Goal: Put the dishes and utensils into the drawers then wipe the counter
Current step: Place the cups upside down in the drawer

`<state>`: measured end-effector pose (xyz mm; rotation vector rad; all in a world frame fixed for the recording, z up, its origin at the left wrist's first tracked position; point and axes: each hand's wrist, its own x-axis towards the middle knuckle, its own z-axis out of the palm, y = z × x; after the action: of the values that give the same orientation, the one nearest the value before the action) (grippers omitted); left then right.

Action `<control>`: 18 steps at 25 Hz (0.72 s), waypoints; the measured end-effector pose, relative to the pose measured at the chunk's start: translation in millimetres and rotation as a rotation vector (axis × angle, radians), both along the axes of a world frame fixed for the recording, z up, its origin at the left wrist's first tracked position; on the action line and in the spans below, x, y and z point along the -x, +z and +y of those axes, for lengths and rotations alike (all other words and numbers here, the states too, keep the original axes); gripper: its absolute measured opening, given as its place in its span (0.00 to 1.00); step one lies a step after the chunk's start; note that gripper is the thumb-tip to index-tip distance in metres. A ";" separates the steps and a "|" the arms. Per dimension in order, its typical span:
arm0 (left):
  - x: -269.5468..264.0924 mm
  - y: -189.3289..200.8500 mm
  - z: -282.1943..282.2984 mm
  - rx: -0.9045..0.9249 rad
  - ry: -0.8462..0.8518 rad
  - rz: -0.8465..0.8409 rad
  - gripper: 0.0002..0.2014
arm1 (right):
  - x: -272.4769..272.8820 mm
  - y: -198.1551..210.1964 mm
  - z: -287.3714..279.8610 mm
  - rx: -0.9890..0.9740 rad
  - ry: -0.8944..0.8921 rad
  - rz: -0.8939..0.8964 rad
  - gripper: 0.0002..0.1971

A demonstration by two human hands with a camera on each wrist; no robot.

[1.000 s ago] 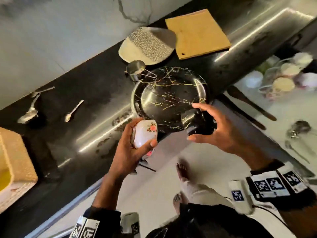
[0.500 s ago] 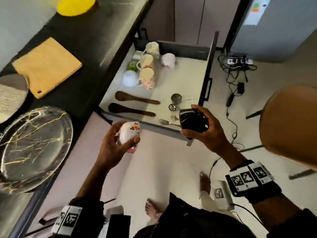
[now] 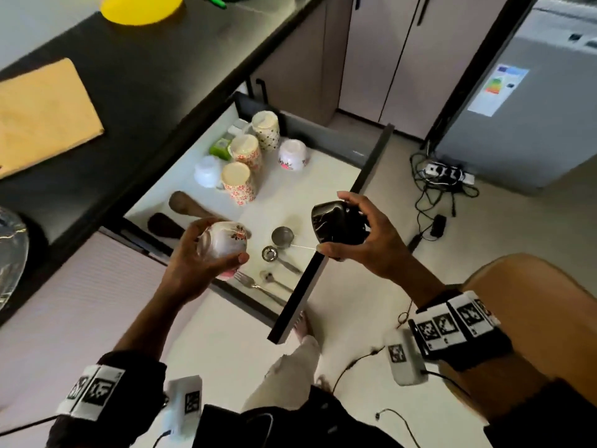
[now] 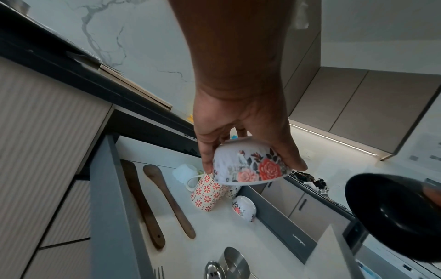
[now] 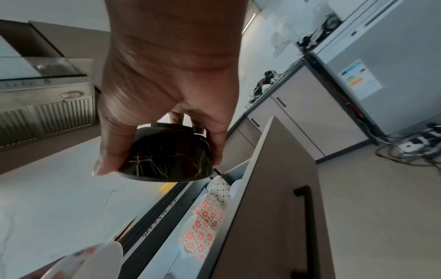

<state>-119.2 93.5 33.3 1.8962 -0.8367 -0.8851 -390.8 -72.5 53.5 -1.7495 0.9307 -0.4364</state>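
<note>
My left hand [image 3: 206, 257] grips a white bowl with red roses [image 3: 223, 247] [image 4: 250, 166], turned mouth-down, above the near left part of the open drawer [image 3: 323, 195]. My right hand [image 3: 358, 240] grips a black bowl with gold veins [image 3: 332, 226] [image 5: 169, 156], also mouth-down, over the drawer's front panel [image 3: 310, 279]. In the drawer lie upturned patterned mugs [image 3: 245, 153], a matching floral bowl [image 3: 292, 155], two wooden spatulas [image 3: 190, 205], steel measuring cups [image 3: 281, 236], a fork [image 3: 255, 284] and a spoon [image 3: 274, 279].
The black counter [image 3: 161, 76] runs along the left with a wooden cutting board [image 3: 42, 114], a yellow bowl [image 3: 142, 8] and the edge of a black plate [image 3: 9, 250]. A power strip with cables [image 3: 445, 173] lies on the floor by the fridge [image 3: 533, 108]. A brown chair [image 3: 533, 302] stands at right.
My view swung from the counter to the open drawer. Both hands carried their bowls away from the black plate and now hold them over the drawer, lower and further in than before.
</note>
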 end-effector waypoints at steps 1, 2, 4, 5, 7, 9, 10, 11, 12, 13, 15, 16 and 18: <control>-7.7 -8.9 -11.7 -0.010 0.020 -0.001 0.43 | -11.4 -0.7 -23.4 0.014 0.038 0.030 0.46; -13.2 -16.9 -23.2 -0.019 0.035 -0.010 0.46 | -23.4 -0.3 -45.4 0.031 0.079 0.056 0.46; -21.8 -36.2 -47.1 -0.067 0.061 -0.024 0.50 | -51.1 0.7 -87.0 0.069 0.164 0.119 0.47; -25.1 -46.4 -59.7 -0.101 0.073 -0.032 0.51 | -67.2 -1.0 -108.2 0.085 0.206 0.168 0.48; -25.5 -61.3 -83.2 -0.179 0.055 -0.105 0.50 | -101.8 -7.9 -145.9 0.117 0.308 0.272 0.51; -25.6 -74.8 -104.0 -0.219 0.011 -0.229 0.48 | -137.3 -25.3 -176.5 0.192 0.459 0.381 0.55; -25.4 -81.4 -113.3 -0.236 -0.014 -0.294 0.47 | -154.1 -36.6 -188.5 0.246 0.560 0.460 0.57; -24.4 -87.8 -122.2 -0.258 -0.044 -0.356 0.46 | -169.8 -48.4 -198.1 0.322 0.663 0.541 0.58; -21.7 -92.0 -130.5 -0.282 -0.068 -0.402 0.46 | -184.0 -57.9 -205.8 0.394 0.748 0.609 0.59; -18.9 -97.5 -138.3 -0.312 -0.061 -0.425 0.46 | -199.2 -66.7 -212.9 0.443 0.815 0.665 0.59; -13.7 -103.7 -154.7 -0.382 -0.003 -0.434 0.46 | -226.5 -82.9 -224.3 0.524 0.928 0.733 0.57; -11.5 -105.8 -162.2 -0.420 0.026 -0.430 0.47 | -238.0 -91.2 -227.9 0.548 0.968 0.743 0.55; -8.2 -111.2 -172.9 -0.487 0.085 -0.428 0.48 | -257.9 -108.0 -232.6 0.582 1.023 0.741 0.54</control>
<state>-111.0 -79.4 -77.9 2.5892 -0.8280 -0.6781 -132.9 -305.2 -54.5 -2.7102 0.2434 0.7257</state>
